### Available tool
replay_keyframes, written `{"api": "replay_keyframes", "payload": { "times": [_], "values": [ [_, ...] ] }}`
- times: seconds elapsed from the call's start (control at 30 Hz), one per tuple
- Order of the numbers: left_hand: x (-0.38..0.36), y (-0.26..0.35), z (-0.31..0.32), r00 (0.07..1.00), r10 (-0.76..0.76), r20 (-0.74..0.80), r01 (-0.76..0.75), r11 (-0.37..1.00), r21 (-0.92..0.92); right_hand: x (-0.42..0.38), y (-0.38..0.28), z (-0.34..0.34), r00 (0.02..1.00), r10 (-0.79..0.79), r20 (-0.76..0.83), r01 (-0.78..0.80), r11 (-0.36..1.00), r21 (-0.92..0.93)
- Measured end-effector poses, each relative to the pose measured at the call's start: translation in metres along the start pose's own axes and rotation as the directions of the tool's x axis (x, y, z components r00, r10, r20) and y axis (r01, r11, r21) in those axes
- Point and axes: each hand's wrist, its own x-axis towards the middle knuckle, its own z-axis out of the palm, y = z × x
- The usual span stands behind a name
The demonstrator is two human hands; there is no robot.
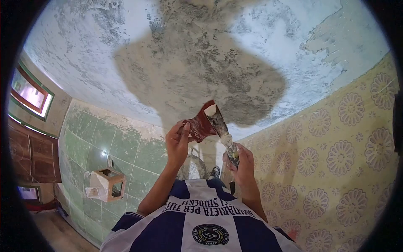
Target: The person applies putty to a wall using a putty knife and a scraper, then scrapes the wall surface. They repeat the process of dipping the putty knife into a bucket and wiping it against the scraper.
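My left hand pinches a reddish-brown plastic spreader smeared with white. In my right hand is a putty knife, its handle inside my closed fingers and its blade pointing up. A lump of white putty sits near the blade's end, with more around the neck. The blade meets the spreader's edge in front of my chest. Beyond both tools is the patchy grey-and-white plastered wall, with my shadow across it.
Patterned yellow wall covering rises on the right. A green tiled surface lies on the left, with a box-like wooden stool by it. Below my hands stands a whitish-smeared bucket, beside a shoe. A brown wooden door is far left.
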Motion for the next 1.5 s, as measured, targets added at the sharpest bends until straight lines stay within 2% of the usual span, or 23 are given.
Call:
{"api": "replay_keyframes", "payload": {
  "times": [0.07,0.1,0.17,0.2,0.27,0.4,0.57,0.7,0.77,0.87,0.93,1.0,1.1,1.17,1.3,1.37,1.4,1.47,1.5],
  "values": [
    [0.005,-0.006,-0.007,0.991,-0.134,-0.020,0.129,0.976,-0.176,-0.002,-0.004,-0.002,0.998,-0.042,0.050,0.040,0.998,0.041],
    [0.008,-0.008,-0.012,0.991,-0.132,-0.019,0.126,0.976,-0.175,-0.002,-0.004,-0.003,0.991,-0.084,0.101,0.076,0.994,0.082],
    [0.013,-0.012,-0.022,0.985,-0.174,-0.011,0.153,0.893,-0.422,0.000,0.004,-0.007,0.991,-0.078,0.106,0.068,0.993,0.095],
    [0.015,-0.015,-0.025,0.985,-0.172,-0.014,0.150,0.894,-0.423,-0.001,0.008,-0.009,0.992,-0.070,0.108,0.058,0.993,0.107],
    [0.017,-0.020,-0.030,0.961,-0.259,0.098,0.271,0.800,-0.536,-0.005,0.014,-0.006,0.993,-0.029,0.118,0.019,0.996,0.084],
    [0.013,0.000,-0.007,0.947,-0.276,0.163,0.321,0.810,-0.491,-0.008,0.026,0.002,0.985,0.029,0.171,-0.028,1.000,-0.009],
    [0.006,-0.005,0.002,0.950,-0.251,0.188,0.312,0.815,-0.489,-0.006,0.035,0.005,0.993,0.016,0.120,-0.013,1.000,-0.024],
    [-0.002,-0.006,0.005,0.942,-0.222,0.251,0.312,0.853,-0.419,-0.005,0.026,0.015,0.997,0.028,0.075,-0.031,0.999,0.044],
    [-0.007,-0.012,0.003,0.933,-0.202,0.296,0.283,0.923,-0.260,-0.004,0.013,0.022,0.998,0.015,0.059,-0.020,0.996,0.087],
    [-0.010,-0.013,-0.003,0.933,-0.200,0.299,0.266,0.943,-0.199,-0.002,-0.006,0.022,0.996,-0.041,0.077,0.027,0.983,0.179],
    [-0.008,-0.011,-0.008,0.941,-0.217,0.258,0.278,0.933,-0.230,-0.003,-0.012,0.015,0.990,-0.112,0.083,0.100,0.986,0.137],
    [-0.004,-0.008,-0.010,0.949,-0.231,0.212,0.284,0.922,-0.264,-0.006,-0.016,0.013,0.993,-0.097,0.070,0.088,0.988,0.130],
    [-0.001,-0.004,-0.010,0.975,-0.175,0.133,0.211,0.918,-0.336,-0.012,-0.002,0.004,0.996,-0.077,0.053,0.073,0.995,0.066],
    [0.000,-0.006,-0.009,0.980,-0.138,0.145,0.179,0.930,-0.321,-0.014,0.011,0.002,0.998,0.018,0.057,-0.015,0.999,-0.043],
    [-0.005,-0.004,-0.003,0.975,-0.119,0.186,0.175,0.931,-0.321,-0.012,0.023,0.011,0.997,0.041,0.066,-0.046,0.995,0.085],
    [-0.007,-0.005,-0.005,0.965,-0.112,0.238,0.162,0.966,-0.202,-0.009,0.017,0.014,0.999,0.011,0.043,-0.016,0.993,0.113],
    [-0.008,-0.007,-0.008,0.963,-0.117,0.243,0.168,0.965,-0.200,-0.007,0.013,0.015,1.000,-0.015,0.022,0.012,0.990,0.137],
    [-0.011,-0.014,-0.012,0.932,-0.105,0.346,0.125,0.992,-0.035,-0.003,-0.005,0.017,0.999,-0.033,-0.004,0.033,0.987,0.158],
    [-0.011,-0.012,-0.011,0.931,-0.106,0.348,0.126,0.991,-0.034,-0.002,-0.011,0.017,0.998,-0.052,-0.020,0.055,0.983,0.176]
  ]
}}
